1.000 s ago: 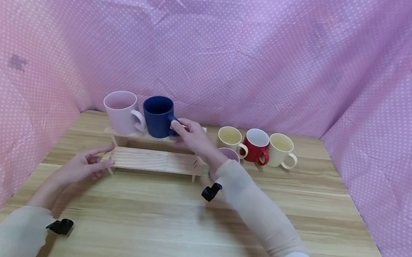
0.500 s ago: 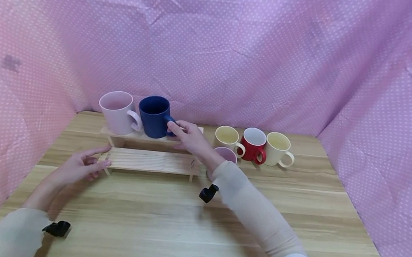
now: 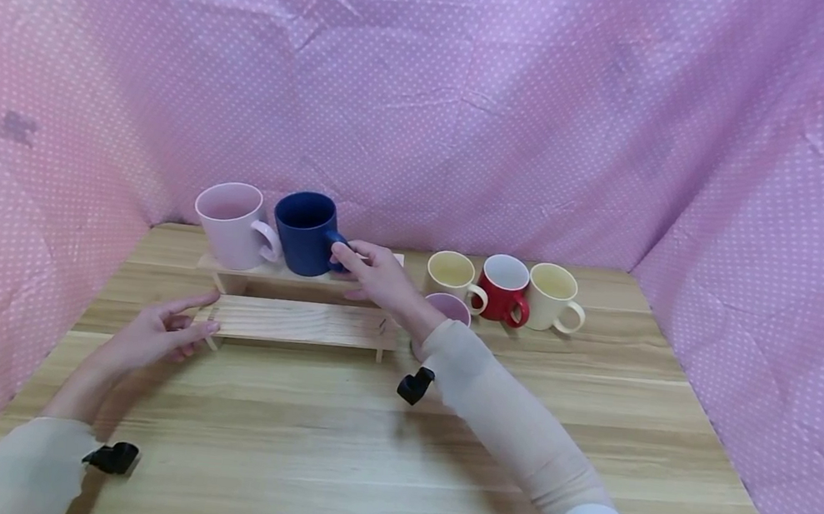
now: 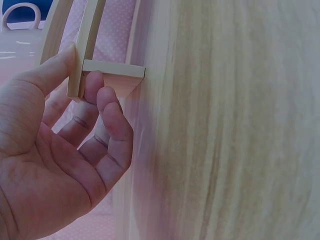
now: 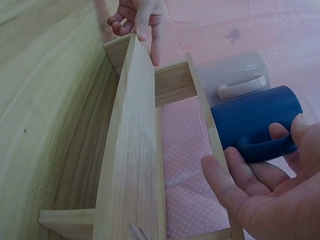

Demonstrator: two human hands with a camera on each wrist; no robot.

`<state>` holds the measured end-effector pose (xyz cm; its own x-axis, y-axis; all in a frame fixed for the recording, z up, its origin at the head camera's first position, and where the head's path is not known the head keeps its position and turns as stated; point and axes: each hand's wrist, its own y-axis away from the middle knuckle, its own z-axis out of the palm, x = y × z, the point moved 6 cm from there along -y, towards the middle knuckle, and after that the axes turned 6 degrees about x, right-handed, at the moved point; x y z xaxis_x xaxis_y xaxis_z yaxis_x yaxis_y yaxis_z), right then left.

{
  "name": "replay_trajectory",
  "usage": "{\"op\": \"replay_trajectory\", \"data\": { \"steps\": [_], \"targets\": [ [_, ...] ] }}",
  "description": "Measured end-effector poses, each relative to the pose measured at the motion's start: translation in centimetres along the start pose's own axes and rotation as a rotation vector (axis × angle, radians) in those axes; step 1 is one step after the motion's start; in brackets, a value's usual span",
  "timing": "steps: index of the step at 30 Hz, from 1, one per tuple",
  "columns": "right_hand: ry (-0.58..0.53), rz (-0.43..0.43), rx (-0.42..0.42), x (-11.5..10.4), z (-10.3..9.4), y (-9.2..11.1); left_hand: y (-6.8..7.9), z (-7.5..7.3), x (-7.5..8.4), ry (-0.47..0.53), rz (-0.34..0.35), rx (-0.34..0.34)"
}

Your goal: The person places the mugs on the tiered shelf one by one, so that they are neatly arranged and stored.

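Note:
A two-tier wooden rack (image 3: 303, 323) stands at the table's back left. On its upper tier sit a pale pink mug (image 3: 230, 229) and, right of it, a dark blue mug (image 3: 303, 237), both upright with handles to the right. My right hand (image 3: 383, 279) pinches the blue mug's handle (image 5: 267, 149) between thumb and index finger; the other fingers spread near the upper board. At the rack's left end, my left hand (image 3: 155, 335) pinches the end of the lower board, thumb and index finger on its edges. Its remaining fingers curl loosely in the left wrist view.
Right of the rack stand a yellow mug (image 3: 451, 271), a red mug (image 3: 503, 292) with a white inside and a cream mug (image 3: 553, 297). A pink mug (image 3: 450, 305) is partly hidden behind my right forearm. Polka-dot pink cloth (image 3: 428, 108) encloses the table (image 3: 301, 446).
The head view has shifted slightly, so everything appears a little farther left. Both hands keep their holds, and the mugs stay in place on the rack.

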<state>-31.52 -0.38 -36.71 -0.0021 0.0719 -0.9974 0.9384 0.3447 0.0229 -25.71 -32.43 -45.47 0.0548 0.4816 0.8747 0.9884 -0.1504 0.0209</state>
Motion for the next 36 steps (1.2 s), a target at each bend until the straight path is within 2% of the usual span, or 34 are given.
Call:
{"op": "replay_trajectory", "data": {
  "steps": [6, 9, 13, 18, 25, 30, 36],
  "targets": [
    [-0.031, 0.001, -0.022, 0.0, 0.1, 0.3, 0.1, 0.0, -0.1, -0.005, 0.002, -0.005],
    [-0.016, -0.030, -0.028, -0.2, 0.0, 0.9, 0.4, 0.1, -0.1, -0.016, 0.005, -0.011],
    [0.022, -0.090, -0.020, -0.6, -1.2, 1.7, 0.4, 0.1, -0.1, -0.031, 0.003, -0.008],
    [0.098, -0.144, -0.034, -1.5, -3.8, 3.2, 0.2, 0.1, 0.0, -0.031, -0.009, -0.004],
    [0.255, -0.163, 0.036, -2.1, -8.8, 6.7, 0.3, 0.1, 0.0, -0.032, 0.016, -0.006],
    [0.323, -0.167, 0.065, -0.7, -12.2, 9.5, 0.3, 0.0, 0.1, -0.039, 0.016, -0.005],
    [0.286, -0.141, 0.110, 2.2, -15.1, 12.8, 0.2, 0.1, 0.0, -0.032, 0.007, -0.013]
  ]
}}
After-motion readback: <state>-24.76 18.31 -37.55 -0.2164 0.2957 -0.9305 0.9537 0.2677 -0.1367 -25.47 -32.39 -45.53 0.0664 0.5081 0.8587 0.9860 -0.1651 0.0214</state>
